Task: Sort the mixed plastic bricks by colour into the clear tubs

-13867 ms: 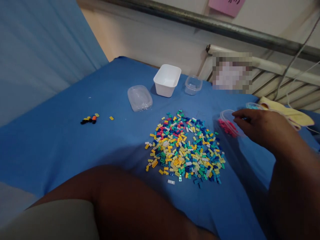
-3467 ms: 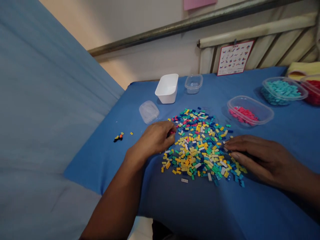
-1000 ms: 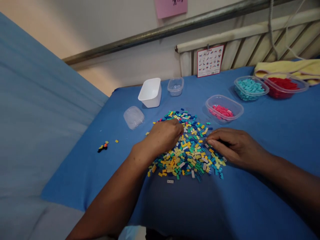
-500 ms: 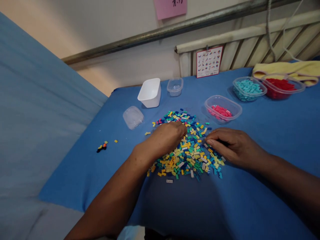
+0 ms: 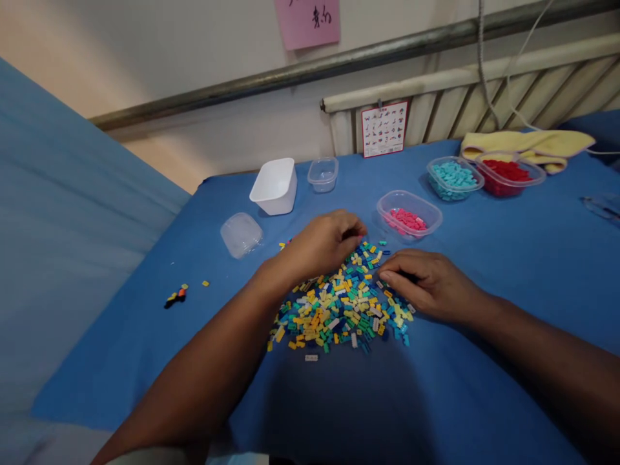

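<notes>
Both my hands are down on the brick pile (image 5: 339,310), a loose heap of small yellow, green, blue, white and teal bricks, too many to count, spread on the blue worktop (image 5: 508,271) right in front of me. My left hand (image 5: 322,245) lies knuckles-up over the far left edge of the pile, fingers curled under; I cannot tell whether they pinch a brick. My right hand (image 5: 429,284) rests on the pile's right edge with its fingers bent together and the tips low among the bricks; whether it grips one is hidden too. Five tubs stand on the worktop beyond the pile. The pink tub (image 5: 409,213), clear with pink bricks, sits just past my hands. Further right stand the teal tub (image 5: 454,177) and the red tub (image 5: 508,174), touching each other, in front of one yellow cloth (image 5: 527,143). At the far edge the white tub (image 5: 274,186) and the small clear tub (image 5: 323,174) stand side by side, and both look bare inside. One clear lid (image 5: 241,234) lies flat to the left of my left hand. Well to the left lies a little cluster of dark and orange bricks (image 5: 175,297), with a single yellow brick (image 5: 205,283) just beside it. One white brick (image 5: 311,357) lies alone at the pile's near edge. One card (image 5: 384,128) leans against the wall, and one pink note (image 5: 307,20) is stuck above it.
</notes>
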`<state>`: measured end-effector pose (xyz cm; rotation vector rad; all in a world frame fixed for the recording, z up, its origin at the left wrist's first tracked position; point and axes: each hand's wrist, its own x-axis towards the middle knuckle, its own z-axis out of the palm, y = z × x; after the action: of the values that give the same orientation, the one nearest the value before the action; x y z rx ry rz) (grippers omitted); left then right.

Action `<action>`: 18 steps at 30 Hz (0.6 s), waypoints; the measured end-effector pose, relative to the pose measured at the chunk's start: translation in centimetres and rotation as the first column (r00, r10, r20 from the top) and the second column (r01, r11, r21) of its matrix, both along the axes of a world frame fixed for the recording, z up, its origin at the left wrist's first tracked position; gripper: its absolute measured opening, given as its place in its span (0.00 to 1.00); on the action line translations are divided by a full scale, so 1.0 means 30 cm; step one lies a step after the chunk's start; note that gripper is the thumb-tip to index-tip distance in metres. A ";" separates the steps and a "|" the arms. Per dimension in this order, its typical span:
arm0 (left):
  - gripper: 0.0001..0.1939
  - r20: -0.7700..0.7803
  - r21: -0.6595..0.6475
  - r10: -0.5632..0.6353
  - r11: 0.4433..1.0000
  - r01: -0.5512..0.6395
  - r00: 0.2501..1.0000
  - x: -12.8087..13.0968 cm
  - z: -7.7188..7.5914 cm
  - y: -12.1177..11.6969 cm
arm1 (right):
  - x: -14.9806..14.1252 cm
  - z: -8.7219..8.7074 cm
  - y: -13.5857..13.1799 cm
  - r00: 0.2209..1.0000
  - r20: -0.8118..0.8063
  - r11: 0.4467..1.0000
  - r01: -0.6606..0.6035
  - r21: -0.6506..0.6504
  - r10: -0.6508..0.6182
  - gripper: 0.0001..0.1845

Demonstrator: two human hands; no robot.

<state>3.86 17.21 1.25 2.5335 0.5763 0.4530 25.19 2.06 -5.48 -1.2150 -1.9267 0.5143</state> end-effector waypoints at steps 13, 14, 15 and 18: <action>0.09 -0.093 0.072 0.135 0.989 -0.129 0.986 0.018 0.069 0.113 | 0.008 -0.004 -0.002 0.999 -0.029 0.999 -0.024 -0.040 0.022 0.12; 0.09 -0.176 0.104 0.135 0.988 -0.118 0.975 -0.021 0.056 0.108 | 0.007 -0.004 -0.001 1.000 -0.025 0.999 -0.019 -0.036 0.018 0.12; 0.10 -0.257 0.135 0.120 0.987 -0.087 0.959 -0.055 0.039 0.101 | 0.006 -0.004 -0.001 1.000 -0.021 0.999 -0.013 -0.031 0.012 0.12; 0.12 -0.385 0.190 0.085 0.982 -0.012 0.919 -0.122 -0.009 0.065 | 0.004 -0.004 -0.003 1.000 -0.015 1.000 -0.006 -0.029 0.005 0.13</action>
<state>0.19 19.16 0.97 2.8143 0.7752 0.0069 25.30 1.98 -5.60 -1.2215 -1.9164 0.5544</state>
